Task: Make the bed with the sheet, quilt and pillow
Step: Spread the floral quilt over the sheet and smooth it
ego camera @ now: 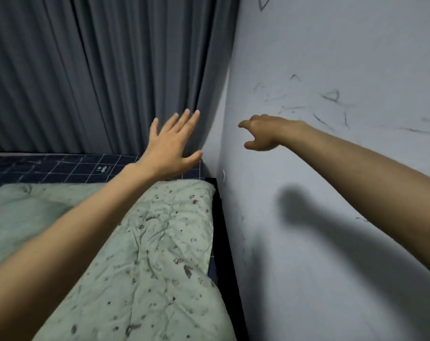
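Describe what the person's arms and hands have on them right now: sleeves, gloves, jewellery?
Nothing worn shows. The left hand and right hand are bare: no gloves, and no rings or watch on the sides that show. Both forearms are bare right to the picture's edge, no sleeve or cuff showing.

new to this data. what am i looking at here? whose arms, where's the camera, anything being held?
One picture, from a wide-angle camera worn on a person's head, looking forward and down. No robot: those are the person's own bare arms. The left hand is spread open near the grey curtain; the right hand reaches along the scribbled wall, fingers loosely curled. Neither holds anything. Below lies a pale green patterned quilt over a dark blue checked sheet. No pillow is in view.
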